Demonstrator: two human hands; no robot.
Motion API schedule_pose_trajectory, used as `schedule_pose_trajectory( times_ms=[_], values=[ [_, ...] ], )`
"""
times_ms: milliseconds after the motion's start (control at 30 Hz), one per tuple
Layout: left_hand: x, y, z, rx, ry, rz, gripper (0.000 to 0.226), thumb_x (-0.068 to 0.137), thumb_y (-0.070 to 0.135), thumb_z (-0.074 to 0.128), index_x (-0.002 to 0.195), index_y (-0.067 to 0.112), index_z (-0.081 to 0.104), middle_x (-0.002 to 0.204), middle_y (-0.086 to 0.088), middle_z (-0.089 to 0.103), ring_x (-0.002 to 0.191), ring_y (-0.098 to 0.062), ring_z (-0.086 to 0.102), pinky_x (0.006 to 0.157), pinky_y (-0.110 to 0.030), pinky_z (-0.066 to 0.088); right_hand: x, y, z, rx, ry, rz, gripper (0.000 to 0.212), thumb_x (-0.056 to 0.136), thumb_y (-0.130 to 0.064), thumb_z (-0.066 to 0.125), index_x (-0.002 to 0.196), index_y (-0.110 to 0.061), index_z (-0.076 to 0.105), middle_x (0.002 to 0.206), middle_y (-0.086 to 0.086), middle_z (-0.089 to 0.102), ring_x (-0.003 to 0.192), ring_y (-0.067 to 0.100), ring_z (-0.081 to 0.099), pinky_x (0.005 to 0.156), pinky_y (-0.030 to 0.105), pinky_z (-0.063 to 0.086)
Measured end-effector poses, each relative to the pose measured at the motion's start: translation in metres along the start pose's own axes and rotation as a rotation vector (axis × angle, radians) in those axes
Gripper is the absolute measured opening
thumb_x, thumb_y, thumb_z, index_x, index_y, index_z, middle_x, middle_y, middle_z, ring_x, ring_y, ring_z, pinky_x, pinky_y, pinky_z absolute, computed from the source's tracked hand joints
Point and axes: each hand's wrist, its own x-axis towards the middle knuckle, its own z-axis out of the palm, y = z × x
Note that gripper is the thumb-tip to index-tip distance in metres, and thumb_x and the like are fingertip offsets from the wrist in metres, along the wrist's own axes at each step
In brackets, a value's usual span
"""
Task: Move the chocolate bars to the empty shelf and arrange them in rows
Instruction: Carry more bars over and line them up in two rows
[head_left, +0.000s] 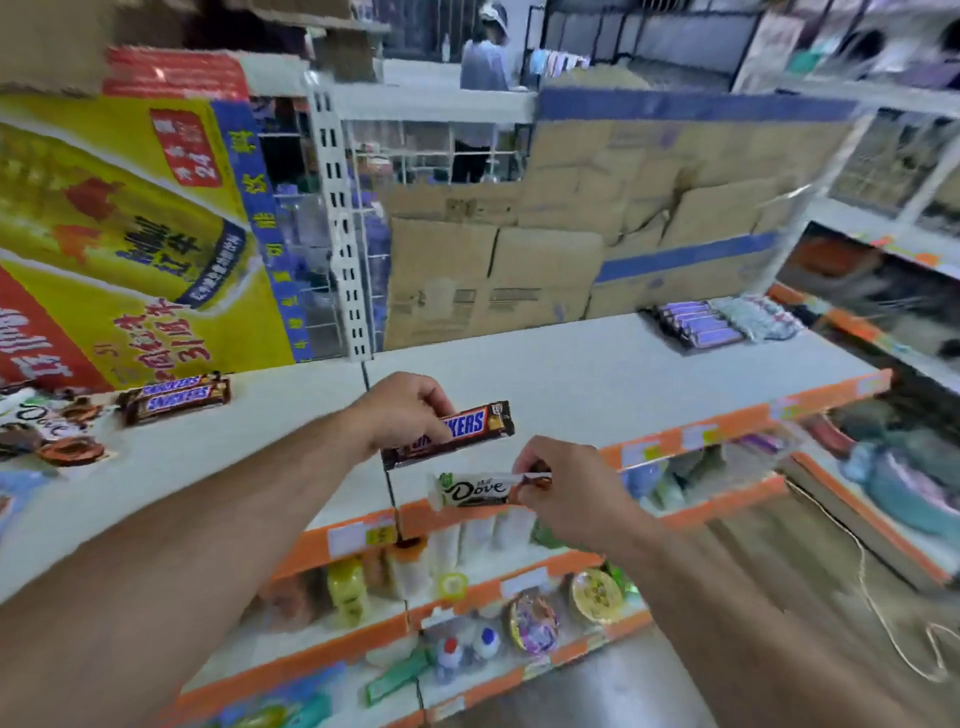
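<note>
Head view: your left hand grips a Snickers bar, your right hand pinches a Dove bar by its end over the shelf edge — that thin pinch could drop it below.

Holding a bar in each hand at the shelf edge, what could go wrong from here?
The right hand pinches the Dove bar by one end, over the shelf edge; it might slip and fall below. The Snickers bar in the left hand sits close above, so they might collide.
</note>
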Motion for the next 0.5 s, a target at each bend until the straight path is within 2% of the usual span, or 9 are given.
schedule_pose_trajectory(
  times_ms=[67, 200, 367, 500],
  values=[
    [0.016, 0.027, 0.03, 0.007, -0.061, 0.04, 0.022, 0.068, 0.004, 0.08, 0.082, 0.017, 0.07, 0.08, 0.0, 0.071, 0.071, -0.014, 0.064, 0.06, -0.023, 0.048, -0.014, 0.029, -0.018, 0.024, 0.043, 0.071, 0.017, 0.083, -0.021, 0.067, 0.081, -0.032, 0.055, 0.07, -0.01, 0.06, 0.057, 0.003, 0.052, 0.05, 0.028, 0.044],
    [0.05, 0.075, 0.084, 0.021, -0.179, 0.121, 0.021, 0.068, 0.006, 0.081, 0.081, 0.017, 0.069, 0.079, -0.001, 0.071, 0.07, -0.015, 0.064, 0.059, -0.024, 0.046, -0.034, 0.082, -0.048, 0.012, 0.122, 0.178, 0.018, 0.08, -0.022, 0.066, 0.079, -0.035, 0.053, 0.07, -0.015, 0.059, 0.069, 0.012, 0.056, 0.06, 0.032, 0.047],
    [0.104, 0.125, 0.146, 0.037, -0.287, 0.194, 0.021, 0.068, 0.008, 0.082, 0.083, 0.016, 0.07, 0.08, -0.002, 0.072, 0.071, -0.016, 0.065, 0.065, -0.029, 0.05, -0.04, 0.146, -0.083, 0.003, 0.195, 0.296, 0.021, 0.08, -0.021, 0.065, 0.078, -0.037, 0.052, 0.063, -0.016, 0.057, 0.052, 0.001, 0.051, 0.046, 0.018, 0.035],
    [0.157, 0.159, 0.191, 0.046, -0.348, 0.243, 0.022, 0.067, 0.007, 0.083, 0.083, 0.015, 0.07, 0.077, -0.003, 0.071, 0.068, -0.016, 0.064, 0.065, -0.028, 0.048, -0.024, 0.193, -0.112, -0.021, 0.255, 0.368, 0.014, 0.079, -0.021, 0.068, 0.085, -0.03, 0.059, 0.074, -0.012, 0.064, 0.064, 0.011, 0.061, 0.056, 0.028, 0.049]
  ],
)
